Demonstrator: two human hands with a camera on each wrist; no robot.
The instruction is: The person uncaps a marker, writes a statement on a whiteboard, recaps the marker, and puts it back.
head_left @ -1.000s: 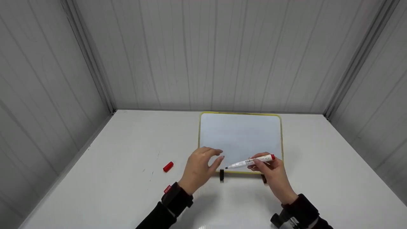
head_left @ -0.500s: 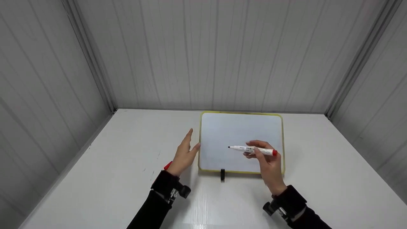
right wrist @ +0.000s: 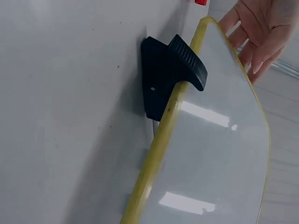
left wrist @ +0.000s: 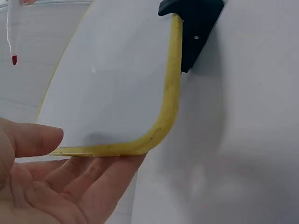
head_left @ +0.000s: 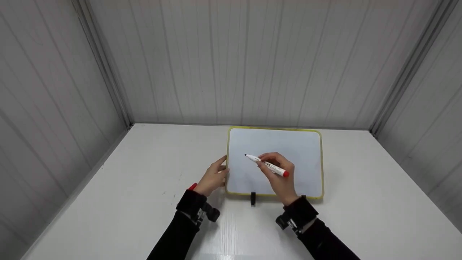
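The right hand pinches a whiteboard marker between thumb and fingers, over the middle of a small yellow-framed whiteboard. The marker's long axis runs diagonally: its dark writing tip points far and to the left, while its red rear end sits nearer and to the right, by the knuckles. Whether the tip touches the board cannot be told from the head view. In the left wrist view the marker shows only as a thin white barrel with a red tip, at the top left edge. The whiteboard lies on the white surface, right of centre, with its longer sides running near to far, and a black clip grips its near edge. The left hand is spread, with its straight fingers resting against the board's left edge near the near-left corner; the left wrist view shows those fingers along the yellow rim. A red cap lies on the surface just beside the left wrist, partly hidden by it.
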